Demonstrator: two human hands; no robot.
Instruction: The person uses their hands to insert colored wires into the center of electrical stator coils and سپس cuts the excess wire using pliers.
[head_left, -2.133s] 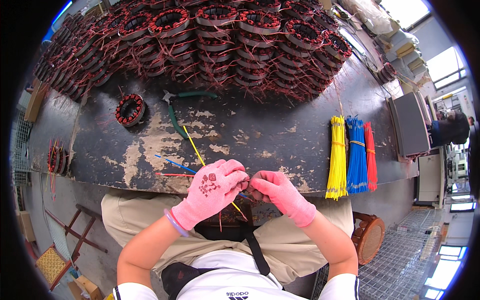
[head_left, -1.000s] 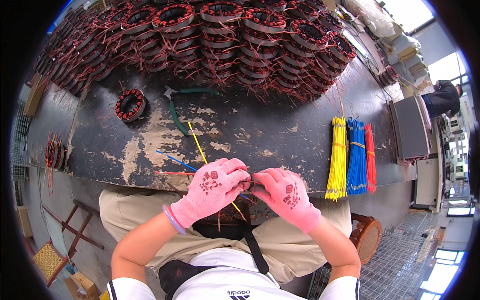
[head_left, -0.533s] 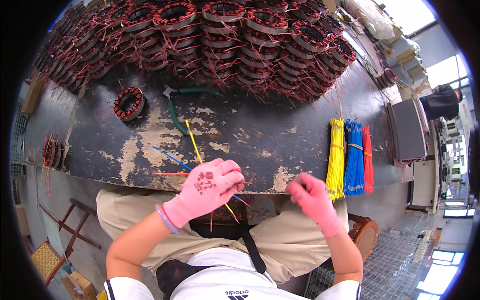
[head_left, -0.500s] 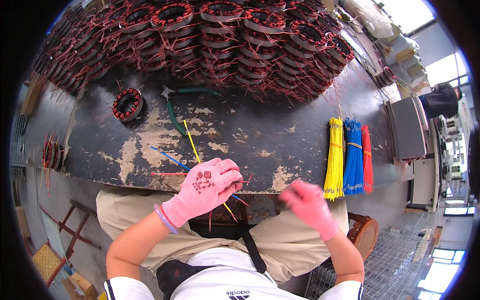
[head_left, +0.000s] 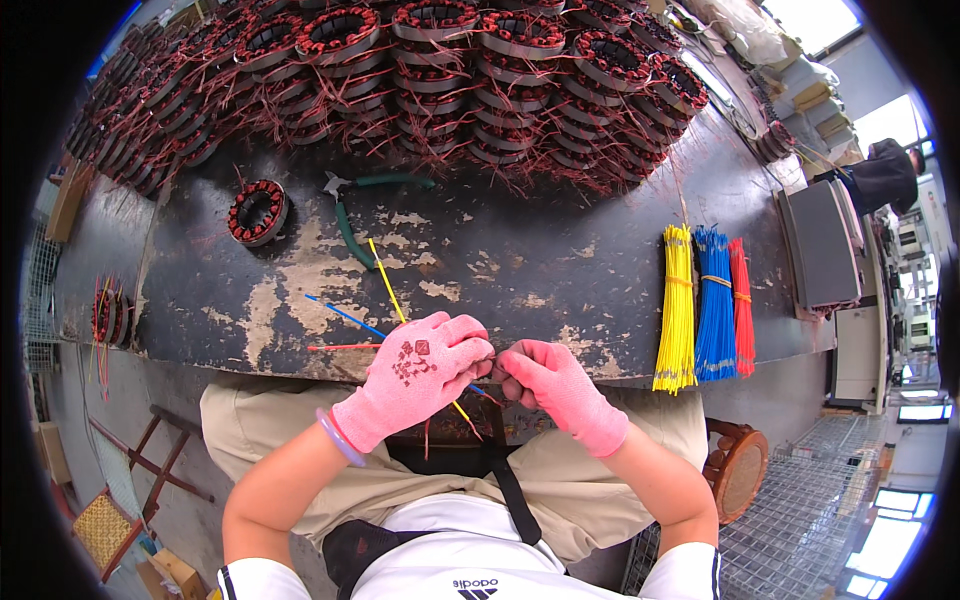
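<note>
Low in the middle of the frame, the left hand (head_left: 418, 368) and right hand (head_left: 560, 385), both in pink gloves, pinch thin wires (head_left: 470, 395) in a tight grip. The wires look light and bendy, best held near the ends. The dark, worn surface (head_left: 520, 250) carries yellow, blue and red wire bundles (head_left: 705, 305) at the right, and copper coils (head_left: 450, 70) piled along the top.

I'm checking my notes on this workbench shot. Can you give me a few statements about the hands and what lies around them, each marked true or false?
1. Both hands wear pink gloves. True: left hand, right hand.
2. The hands are far apart. False: they meet at the near edge of the table.
3. The green-handled pliers are in the right hand. False: they lie on the table.
4. Yellow, blue and red wire bundles lie to the person's right. True.
5. A single wound coil sits apart from the stacked coils. True.
</note>
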